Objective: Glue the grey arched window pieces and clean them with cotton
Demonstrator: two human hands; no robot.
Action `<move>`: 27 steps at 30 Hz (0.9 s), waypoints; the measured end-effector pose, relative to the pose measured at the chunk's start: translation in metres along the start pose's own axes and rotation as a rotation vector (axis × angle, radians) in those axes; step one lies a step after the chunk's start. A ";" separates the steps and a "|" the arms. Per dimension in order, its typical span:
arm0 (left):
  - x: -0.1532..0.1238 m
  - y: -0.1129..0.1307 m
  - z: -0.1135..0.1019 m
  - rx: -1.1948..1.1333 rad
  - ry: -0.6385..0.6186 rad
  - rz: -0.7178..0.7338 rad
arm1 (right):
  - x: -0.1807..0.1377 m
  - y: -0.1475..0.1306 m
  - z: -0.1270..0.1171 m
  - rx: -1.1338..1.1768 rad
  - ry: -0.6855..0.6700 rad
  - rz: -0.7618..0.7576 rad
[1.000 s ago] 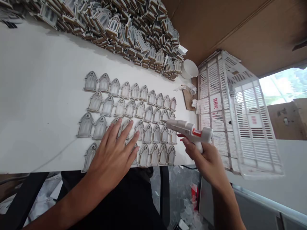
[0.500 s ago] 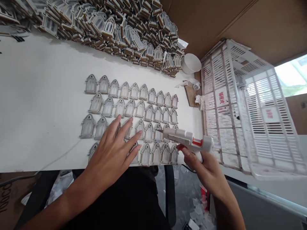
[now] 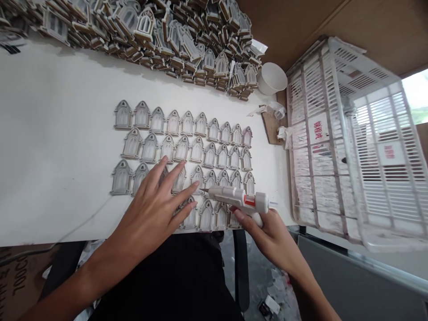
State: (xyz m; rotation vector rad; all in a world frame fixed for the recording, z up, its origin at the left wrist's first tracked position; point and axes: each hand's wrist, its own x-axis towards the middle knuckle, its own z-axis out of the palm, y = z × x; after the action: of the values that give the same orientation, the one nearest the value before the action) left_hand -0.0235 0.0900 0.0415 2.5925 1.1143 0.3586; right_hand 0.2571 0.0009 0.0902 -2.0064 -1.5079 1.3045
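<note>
Several rows of small arched window-shaped pieces lie flat on the white table. My left hand rests over the lower rows with its fingers spread, hiding some of the pieces beneath it. In my right hand is a white glue gun with a red part on its body, gripped by the handle. Its nozzle points left and sits just beside my left hand's fingertips, over the third row. I cannot tell whether the nozzle touches a piece.
A large heap of similar arched pieces covers the table's back. A white cup stands at the heap's right end. To the right is a white slatted plastic basket. Crumpled plastic lies between them, and a thin cord hangs at the left front edge.
My right hand has moved left with the glue gun, bringing the nozzle close to my left fingers. My left hand stays spread over the pieces. The view has shifted slightly.
</note>
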 end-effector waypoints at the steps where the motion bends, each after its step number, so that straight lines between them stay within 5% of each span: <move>1: 0.000 0.000 0.000 -0.006 -0.004 -0.003 | 0.001 0.000 0.001 0.004 -0.015 0.009; 13: -0.001 -0.005 0.002 -0.039 -0.029 -0.043 | 0.007 0.003 0.006 0.006 -0.054 0.019; 27: 0.000 -0.006 0.001 -0.047 -0.047 -0.054 | 0.004 -0.010 -0.003 -0.269 0.036 -0.026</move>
State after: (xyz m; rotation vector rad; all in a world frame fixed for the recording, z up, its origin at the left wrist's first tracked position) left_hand -0.0276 0.0940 0.0384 2.5113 1.1431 0.3066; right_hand 0.2532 0.0091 0.0967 -2.1478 -1.7668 1.0976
